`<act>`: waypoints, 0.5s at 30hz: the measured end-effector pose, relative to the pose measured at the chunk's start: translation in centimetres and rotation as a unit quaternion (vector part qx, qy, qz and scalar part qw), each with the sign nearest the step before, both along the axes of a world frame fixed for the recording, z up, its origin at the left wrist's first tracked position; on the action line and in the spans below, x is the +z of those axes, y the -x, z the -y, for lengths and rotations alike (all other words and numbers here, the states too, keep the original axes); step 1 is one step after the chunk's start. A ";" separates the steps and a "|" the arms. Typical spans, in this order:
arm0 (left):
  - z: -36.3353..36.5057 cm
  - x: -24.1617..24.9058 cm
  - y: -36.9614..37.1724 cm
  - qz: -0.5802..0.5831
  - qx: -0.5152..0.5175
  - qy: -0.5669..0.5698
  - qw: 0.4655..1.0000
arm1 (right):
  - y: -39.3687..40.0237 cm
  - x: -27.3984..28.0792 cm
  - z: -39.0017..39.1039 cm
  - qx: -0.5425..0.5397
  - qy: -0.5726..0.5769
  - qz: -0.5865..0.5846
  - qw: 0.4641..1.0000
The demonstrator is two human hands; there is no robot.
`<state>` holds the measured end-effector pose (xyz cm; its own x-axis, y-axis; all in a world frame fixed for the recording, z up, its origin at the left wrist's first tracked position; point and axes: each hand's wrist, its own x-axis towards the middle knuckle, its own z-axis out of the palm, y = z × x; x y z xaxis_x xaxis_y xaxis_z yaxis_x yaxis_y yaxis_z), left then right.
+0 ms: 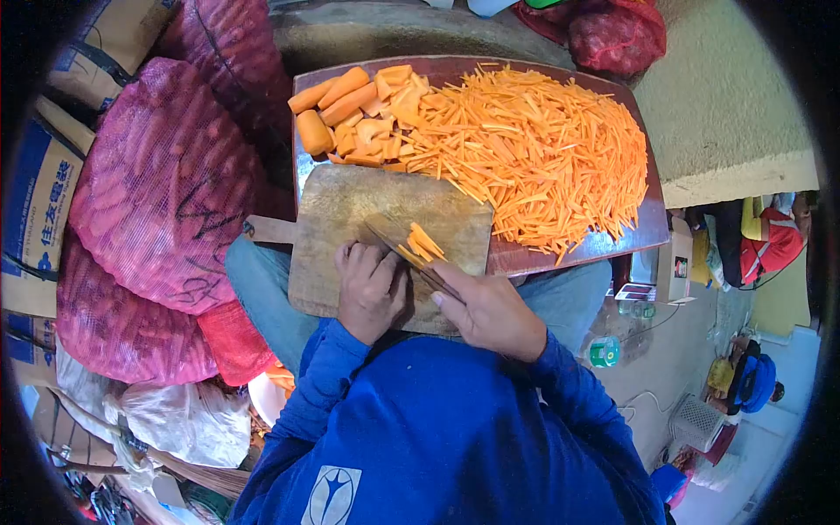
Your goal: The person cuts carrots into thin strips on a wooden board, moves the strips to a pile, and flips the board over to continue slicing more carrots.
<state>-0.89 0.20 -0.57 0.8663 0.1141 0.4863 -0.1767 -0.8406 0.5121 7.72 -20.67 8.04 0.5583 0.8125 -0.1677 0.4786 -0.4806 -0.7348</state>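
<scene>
My right hand [494,315] is closed round the handle of a knife [402,249], whose blade slants up and left across the wooden cutting board [341,210]. A few carrot sticks [424,241] lie against the far side of the blade. My left hand [372,293] rests on the board just left of the knife, its fingers curled; whatever they hold, if anything, is hidden. Beyond the board, a large heap of cut carrot sticks [542,153] covers much of a dark red table [652,227]. Whole peeled carrots [346,85] and carrot slices [372,131] lie at its left end.
Full red mesh sacks [162,188] are stacked on my left beside cardboard boxes [39,201]. Another red mesh sack [617,39] stands behind the table. On the floor at right are a bottle with a green label [604,352] and a grey basket [697,423].
</scene>
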 end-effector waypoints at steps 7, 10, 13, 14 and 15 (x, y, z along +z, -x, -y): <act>0.0 0.7 0.0 0.026 -0.008 0.035 0.999 | -0.2 0.6 1.4 -0.077 -0.076 -0.081 0.991; 0.3 1.0 0.2 0.013 -0.009 -0.011 1.000 | 0.4 0.8 2.5 -0.063 -0.059 -0.069 0.994; 0.4 0.7 0.3 0.003 -0.024 -0.040 0.999 | 0.9 0.9 3.1 -0.037 -0.027 -0.049 0.998; 0.4 0.7 0.4 0.002 -0.023 -0.040 0.999 | 1.1 0.9 3.1 -0.032 -0.021 -0.045 0.998; 0.3 0.9 0.5 -0.003 -0.033 -0.047 0.998 | 1.2 1.0 3.3 -0.031 -0.021 -0.047 0.998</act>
<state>-1.41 -0.11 0.31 0.8735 0.0101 0.4868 -0.2309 -0.8717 0.4323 6.55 -23.94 9.08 0.5916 0.7840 -0.1881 0.3767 -0.4751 -0.7952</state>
